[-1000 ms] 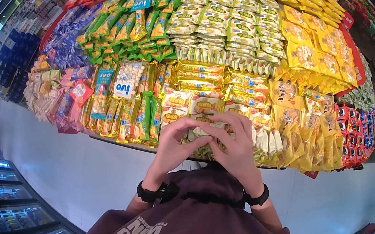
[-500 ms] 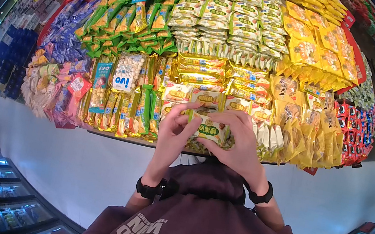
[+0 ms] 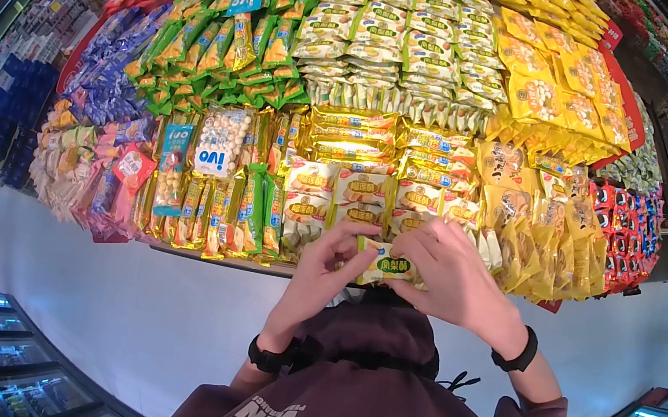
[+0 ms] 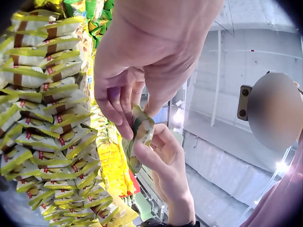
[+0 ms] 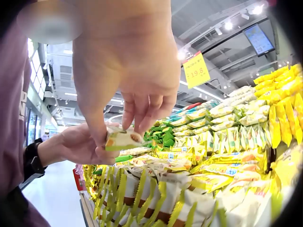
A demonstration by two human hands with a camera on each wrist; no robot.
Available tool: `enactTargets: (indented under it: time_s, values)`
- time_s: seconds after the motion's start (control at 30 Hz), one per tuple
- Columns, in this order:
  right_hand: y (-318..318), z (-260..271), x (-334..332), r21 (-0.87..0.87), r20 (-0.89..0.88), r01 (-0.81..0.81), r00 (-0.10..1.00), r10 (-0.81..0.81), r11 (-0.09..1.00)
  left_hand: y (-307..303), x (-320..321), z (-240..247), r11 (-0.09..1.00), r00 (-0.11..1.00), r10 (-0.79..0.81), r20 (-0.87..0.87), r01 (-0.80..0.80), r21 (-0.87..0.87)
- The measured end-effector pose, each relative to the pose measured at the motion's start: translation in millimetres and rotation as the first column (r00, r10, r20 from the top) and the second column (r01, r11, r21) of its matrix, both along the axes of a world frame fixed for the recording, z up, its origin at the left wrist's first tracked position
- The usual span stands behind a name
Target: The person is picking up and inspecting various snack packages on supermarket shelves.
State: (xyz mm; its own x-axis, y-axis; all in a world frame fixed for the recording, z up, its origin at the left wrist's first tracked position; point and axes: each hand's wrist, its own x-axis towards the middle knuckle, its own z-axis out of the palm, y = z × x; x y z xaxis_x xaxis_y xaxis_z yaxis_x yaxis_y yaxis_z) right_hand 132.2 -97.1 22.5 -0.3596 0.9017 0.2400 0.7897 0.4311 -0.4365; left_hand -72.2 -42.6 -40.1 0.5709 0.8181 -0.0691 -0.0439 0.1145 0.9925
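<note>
Between both hands is a small pineapple cake packet [image 3: 392, 266], white and green with dark green lettering, held just above the front edge of the display. My left hand [image 3: 325, 268] pinches its left end between thumb and fingers. At the other end, my right hand [image 3: 460, 280] grips it with thumb below and fingertips over the top. In the left wrist view the packet [image 4: 142, 132] is seen nearly edge-on. The right wrist view shows its printed face [image 5: 124, 138] under the right fingertips, with the left palm behind it.
Stacked snack packets fill the display: white ones with red print [image 3: 312, 178] just ahead, green-and-white packets [image 3: 432, 56] farther back, yellow bags [image 3: 541, 98] at the right, green packs [image 3: 202, 42] at the left. A yellow price sign [image 5: 196, 71] hangs above.
The packet, hidden behind the fingers at first, came into view with its lettering showing. Both hands have since shifted a little right and down, and the right forearm has swung outward.
</note>
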Motion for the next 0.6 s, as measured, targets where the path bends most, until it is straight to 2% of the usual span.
enactTargets:
  time_s: [0.07,0.13,0.3,0.37,0.47,0.53,0.6]
  values:
    - [0,12,7,-0.155,0.055,-0.073,0.995,0.082,0.985,-4,3,-3,1.0,1.0,-0.004,-0.013,0.004,0.007]
    - [6,12,10,-0.164,0.055,-0.139,0.987,0.15,0.977,-5,6,-4,1.0,0.999,-0.017,-0.047,0.018,0.023]
    - [28,29,31,-0.111,0.079,-0.266,0.958,0.276,0.958,-5,20,1,0.996,0.995,0.081,0.063,-0.079,-0.029]
    - [44,44,54,-0.062,0.116,-0.225,0.966,0.231,0.972,-6,32,8,0.982,0.974,0.178,0.142,-0.166,-0.091]
    - [86,72,111,0.056,0.167,-0.08,0.983,0.07,0.995,3,43,6,0.981,0.98,0.191,0.063,-0.192,0.008]
    - [113,67,144,0.156,0.217,-0.037,0.976,0.002,0.987,2,50,10,0.979,0.98,0.197,0.026,-0.198,0.037]
    - [136,63,163,0.179,0.214,-0.035,0.977,-0.004,0.983,3,55,13,0.98,0.981,0.192,-0.033,-0.189,0.067]
